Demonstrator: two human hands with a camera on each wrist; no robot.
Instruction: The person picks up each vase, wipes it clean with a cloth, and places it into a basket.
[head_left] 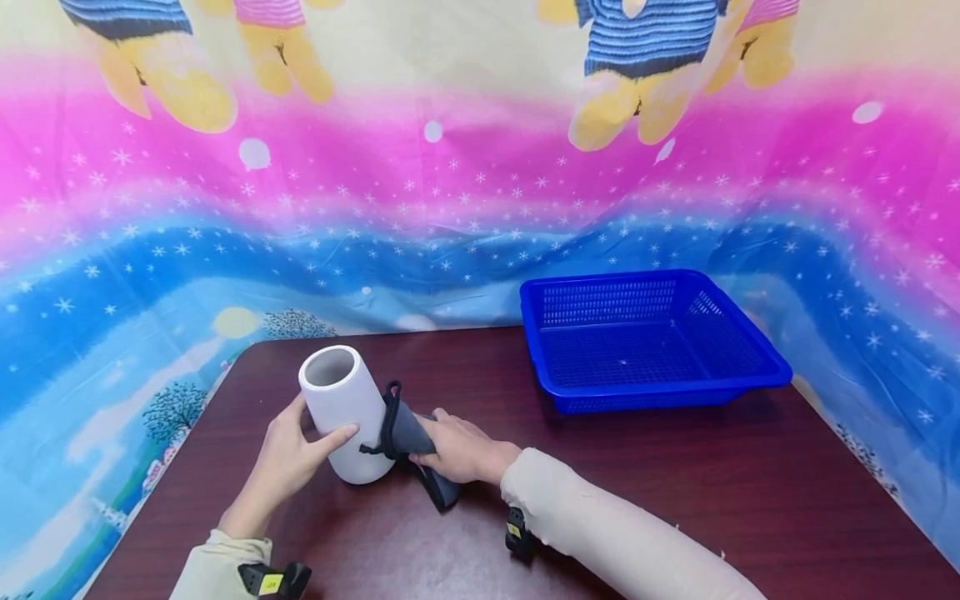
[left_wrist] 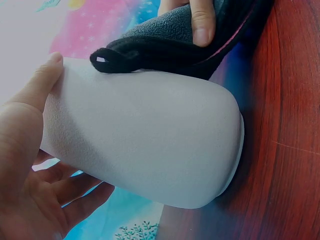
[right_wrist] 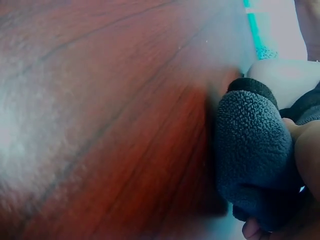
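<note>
A white tapered vase [head_left: 348,425] with a round open mouth stands on the table, tilted slightly in the head view. My left hand [head_left: 288,450] grips its left side, thumb across the front and fingers behind. Bunched in my right hand [head_left: 465,446] is a dark grey fleecy cloth [head_left: 411,435] with black edging and a small hanging loop. The cloth touches the right side of the vase, and a flap of it hangs towards the table. In the left wrist view, the cloth [left_wrist: 165,50] lies along the side of the vase [left_wrist: 145,135]. Part of the right hand's grip is hidden.
A blue plastic basket [head_left: 551,392] with perforated sides stands at the back right of the dark red-brown wooden table [head_left: 637,467]. Behind the table hangs a colourful printed cloth backdrop [head_left: 450,192]. A black band sits on each sleeve near the wrist.
</note>
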